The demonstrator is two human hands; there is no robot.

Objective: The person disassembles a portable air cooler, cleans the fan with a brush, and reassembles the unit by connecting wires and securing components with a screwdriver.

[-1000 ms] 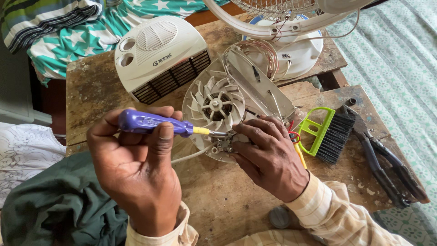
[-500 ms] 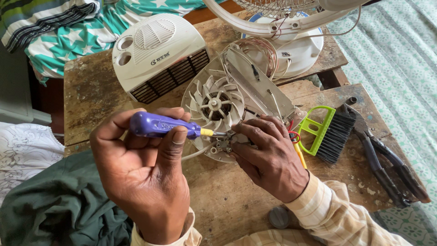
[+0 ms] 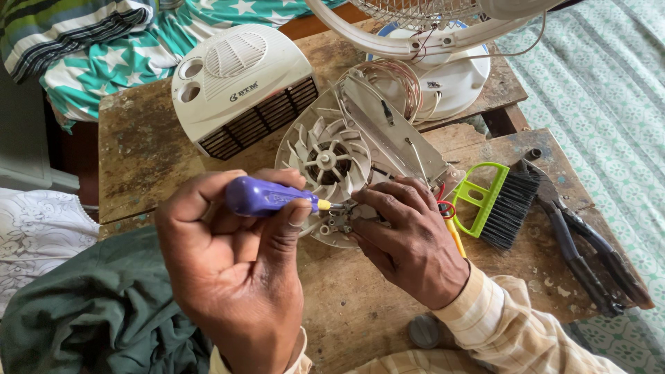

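Note:
My left hand (image 3: 232, 266) grips a purple-handled screwdriver (image 3: 267, 196) held level, its tip pointing right into a small part at the lower rim of a white fan assembly (image 3: 331, 161). That assembly has a round bladed wheel and a metal plate on top, and it lies on the wooden table (image 3: 145, 145). My right hand (image 3: 409, 239) holds the rim of the assembly and pinches the small part at the screwdriver tip. The tip itself is hidden between my fingers.
A white fan heater housing (image 3: 239, 86) sits at the back left. A white pedestal fan base with loose wires (image 3: 443, 73) stands behind. A green-handled brush (image 3: 499, 201) and dark pliers (image 3: 582, 239) lie to the right. Green cloth (image 3: 97, 312) covers the near left.
My left hand with the screwdriver has shifted slightly right and closer to the camera. My right hand stays on the assembly.

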